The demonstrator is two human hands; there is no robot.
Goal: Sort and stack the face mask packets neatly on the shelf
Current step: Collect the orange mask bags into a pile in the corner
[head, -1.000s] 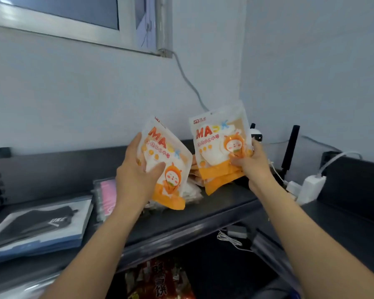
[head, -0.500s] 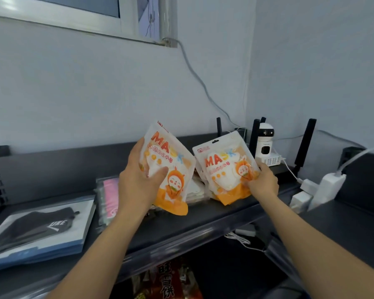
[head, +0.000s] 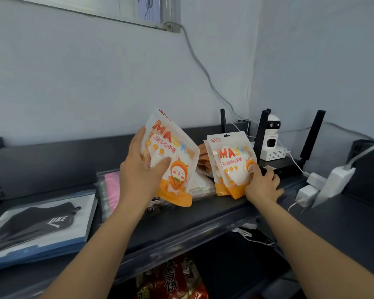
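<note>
My left hand grips a white and orange mask packet, held tilted above the dark shelf. My right hand holds the lower right side of two or more matching orange mask packets, standing upright on the shelf. Behind them lie more orange and white packets in a loose pile. A clear packet of pink masks lies left of my left hand. A flat packet with a black mask rests on a stack at the far left.
A white camera and a black router with antennas stand at the back right corner. White chargers and cables sit on the right shelf. Red snack bags fill the shelf below. A cable runs down the wall.
My right hand lowered its packets from mid-air down and right, standing them on the shelf. My left hand stayed about where it was with its packet. The head view shifted.
</note>
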